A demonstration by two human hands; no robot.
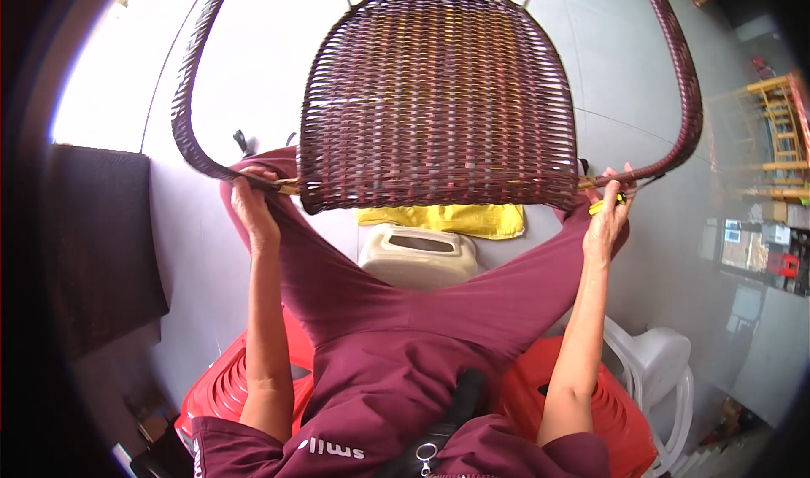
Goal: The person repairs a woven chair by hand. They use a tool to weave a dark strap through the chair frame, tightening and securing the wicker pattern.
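A dark brown-red wicker chair (439, 98) is tipped in front of me, its woven panel between my knees and its two wrapped arms curving out at the sides. My left hand (256, 208) is closed around the lower end of the left chair arm, beside a bare tan joint. On the opposite side, my right hand (606, 221) grips the matching end of the right arm. A small yellow-and-black tool (606, 205) shows at the right hand's fingers; its kind is unclear. Some fingertips of both hands are hidden behind the chair frame.
Between my legs stands a beige plastic stool (418, 254), with a yellow sack (456, 219) on the floor beyond it. I sit on a red plastic chair (582, 394). A white plastic chair (662, 364) is at the right, a dark panel (110, 242) at the left, and bamboo-coloured frames (780, 132) farther right.
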